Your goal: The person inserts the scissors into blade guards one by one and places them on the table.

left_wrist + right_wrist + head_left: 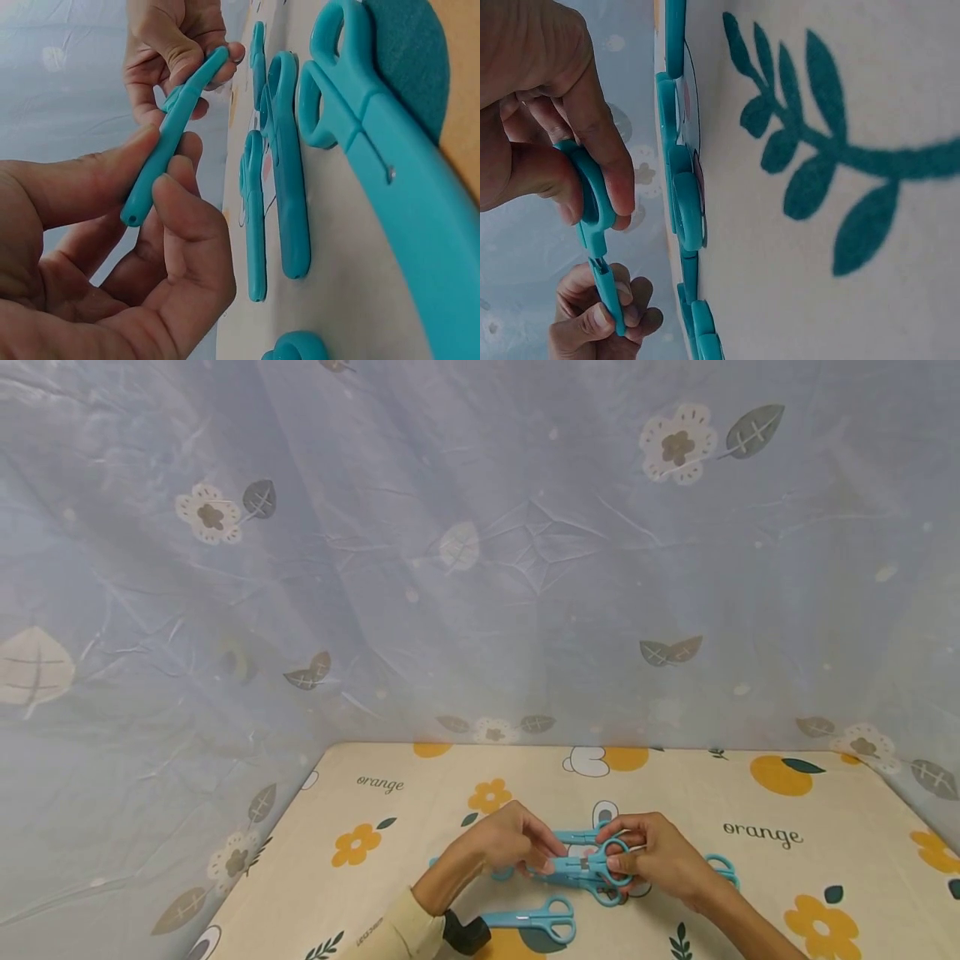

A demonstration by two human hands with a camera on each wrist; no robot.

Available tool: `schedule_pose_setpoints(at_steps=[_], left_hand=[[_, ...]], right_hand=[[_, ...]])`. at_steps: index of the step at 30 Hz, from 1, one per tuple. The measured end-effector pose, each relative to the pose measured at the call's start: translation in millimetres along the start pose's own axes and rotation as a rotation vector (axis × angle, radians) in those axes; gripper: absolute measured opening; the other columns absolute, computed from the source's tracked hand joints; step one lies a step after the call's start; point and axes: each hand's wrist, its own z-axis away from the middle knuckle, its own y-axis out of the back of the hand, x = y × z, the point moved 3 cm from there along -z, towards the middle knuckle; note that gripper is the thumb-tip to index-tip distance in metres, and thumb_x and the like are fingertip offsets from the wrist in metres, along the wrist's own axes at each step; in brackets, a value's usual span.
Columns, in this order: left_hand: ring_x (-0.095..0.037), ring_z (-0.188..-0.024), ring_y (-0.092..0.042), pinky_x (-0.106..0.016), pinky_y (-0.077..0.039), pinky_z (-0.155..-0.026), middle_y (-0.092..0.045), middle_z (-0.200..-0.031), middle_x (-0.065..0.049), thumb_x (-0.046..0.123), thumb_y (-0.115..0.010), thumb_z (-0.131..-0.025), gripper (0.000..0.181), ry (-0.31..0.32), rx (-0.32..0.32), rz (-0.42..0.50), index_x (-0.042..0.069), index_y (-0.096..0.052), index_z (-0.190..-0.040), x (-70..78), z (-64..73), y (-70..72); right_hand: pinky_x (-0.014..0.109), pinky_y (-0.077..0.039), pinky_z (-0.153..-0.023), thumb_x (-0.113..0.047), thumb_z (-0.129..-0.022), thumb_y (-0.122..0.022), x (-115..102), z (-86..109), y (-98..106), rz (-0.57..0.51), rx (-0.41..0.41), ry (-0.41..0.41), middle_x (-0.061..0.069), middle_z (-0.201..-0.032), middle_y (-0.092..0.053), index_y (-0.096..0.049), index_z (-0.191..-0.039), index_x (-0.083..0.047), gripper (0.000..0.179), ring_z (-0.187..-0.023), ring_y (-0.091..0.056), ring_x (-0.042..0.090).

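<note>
A pair of light-blue plastic scissors [564,866] is held between both hands above the table. My left hand [508,841] pinches the blue blade end between thumb and fingers. The right hand [663,860] grips the finger loops at the other end. In the right wrist view, a narrow break shows between the handle part [592,241] and the blue sleeve-like blade part [609,291]. Below the held pair, other blue scissors [291,187] lie on the table, apart from the hands.
More blue scissors [525,917] lie near the left wrist, and another pair [722,870] is partly hidden behind the right forearm. A cream tablecloth [420,802] printed with oranges and flowers covers the table. A pale patterned curtain [480,610] hangs behind it.
</note>
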Motion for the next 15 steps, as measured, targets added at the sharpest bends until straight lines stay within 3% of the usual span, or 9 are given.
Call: schedule_pose_setpoints(at_steps=[6, 15], left_hand=[[-0.012, -0.067, -0.071, -0.027, -0.056, -0.056, -0.080, -0.081, -0.006, -0.010, -0.080, -0.086, 0.019, 0.013, 0.029, 0.019, 0.003, -0.085, -0.098, -0.5, 0.1, -2.1], [-0.012, -0.067, -0.072, -0.030, -0.060, -0.059, -0.081, -0.082, -0.007, -0.012, -0.081, -0.084, 0.020, -0.003, 0.045, -0.008, 0.004, -0.086, -0.095, 2.4, 0.1, -5.0]], right_hand=[[0.037, -0.066, -0.066, 0.000, -0.096, -0.076, 0.7, 1.0, -1.8, 0.008, 0.030, -0.010, 0.005, -0.089, -0.069, -0.066, -0.124, 0.013, 0.033, -0.077, -0.071, 0.016], [0.033, -0.066, -0.068, -0.001, -0.099, -0.073, 3.7, 0.6, -3.1, -0.098, -0.036, -0.065, 0.001, -0.084, -0.071, -0.060, -0.131, 0.016, 0.039, -0.078, -0.077, 0.017]])
